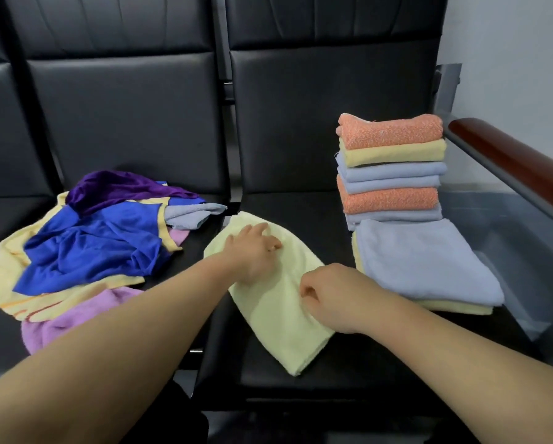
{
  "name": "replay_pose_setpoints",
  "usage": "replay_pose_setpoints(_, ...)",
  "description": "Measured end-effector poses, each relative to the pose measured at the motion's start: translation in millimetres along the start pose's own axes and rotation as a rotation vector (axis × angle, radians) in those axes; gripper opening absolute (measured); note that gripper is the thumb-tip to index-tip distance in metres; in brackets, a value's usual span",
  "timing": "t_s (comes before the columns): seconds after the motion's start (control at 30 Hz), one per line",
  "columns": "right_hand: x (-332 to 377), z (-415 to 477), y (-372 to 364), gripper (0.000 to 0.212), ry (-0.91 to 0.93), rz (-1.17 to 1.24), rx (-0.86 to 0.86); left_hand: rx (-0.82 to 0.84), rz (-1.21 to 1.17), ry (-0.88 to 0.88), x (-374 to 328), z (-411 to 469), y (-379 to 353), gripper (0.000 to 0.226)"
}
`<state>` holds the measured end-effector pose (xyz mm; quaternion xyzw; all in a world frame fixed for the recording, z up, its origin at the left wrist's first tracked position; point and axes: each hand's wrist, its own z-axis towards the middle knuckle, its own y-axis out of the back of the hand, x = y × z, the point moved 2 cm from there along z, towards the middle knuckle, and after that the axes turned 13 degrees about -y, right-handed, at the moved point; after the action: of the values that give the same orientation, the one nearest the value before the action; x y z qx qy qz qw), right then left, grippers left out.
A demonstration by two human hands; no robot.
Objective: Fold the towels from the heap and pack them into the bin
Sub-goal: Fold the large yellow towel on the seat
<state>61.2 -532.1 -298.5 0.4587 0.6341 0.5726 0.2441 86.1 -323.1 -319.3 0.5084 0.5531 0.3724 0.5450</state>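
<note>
Filling most of the view, the black seats (134,116) serve as the work surface, with everything laid out in a row so that cloth moves from one side to the other. At nine o'clock lies the heap (89,245), a loose tangle of blue, purple, yellow, lilac and grey cloth waiting to be folded. At three o'clock, under the wooden armrest (509,155), sits the clear bin (512,238); I see nothing inside it, though its see-through walls make that hard to judge. Just beside it, at about one o'clock, a stack (392,168) of folded orange, yellow and grey towels stands square and tall, probably parked there for an easy transfer. In front of the stack a folded grey towel (429,261) rests on a yellow one.

Dead centre lies the yellow towel (278,318), already doubled into a long strip running from eleven to five o'clock. The left hand (255,251) rests on its far end, fingers spread and pressing down, apparently to pin the cloth so it cannot slide. The right hand (332,299) sits at the strip's right edge, fingers curled in and seemingly pinching the fabric, likely to lift that part over for the next fold. Packing has not begun, by my reading.
</note>
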Motion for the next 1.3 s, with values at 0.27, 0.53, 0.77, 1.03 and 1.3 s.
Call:
replay_pose_setpoints(0.27, -3.4, -10.3, -1.0, 0.016, 0.013, 0.139, 0.033, -0.038, 0.111, -0.157, -19.6, -0.8, -6.6, 0.048)
replay_pose_setpoints(0.53, -8.5, -6.1, -2.8, 0.015, -0.024, 0.076, 0.016, -0.154, -0.04, 0.321, -15.5, -40.7, -4.8, 0.051)
replay_pose_setpoints(0.77, -13.5, -10.0, -3.9, 0.011, -0.026, 0.072, 0.032, -0.183, -0.638, 0.229, -30.9, -88.5, -5.9, 0.049)
replay_pose_setpoints(1.03, -21.8, -26.8, -0.7, 0.031, -0.072, 0.223, 0.098, 0.151, -1.174, 0.004, -53.6, -146.0, -3.5, 0.041)
replay_pose_setpoints(1.3, -19.7, -44.8, -4.5, 0.052, -0.054, 0.377, 0.162, -0.253, -0.809, 0.056, -56.6, -148.5, 12.8, 0.009)
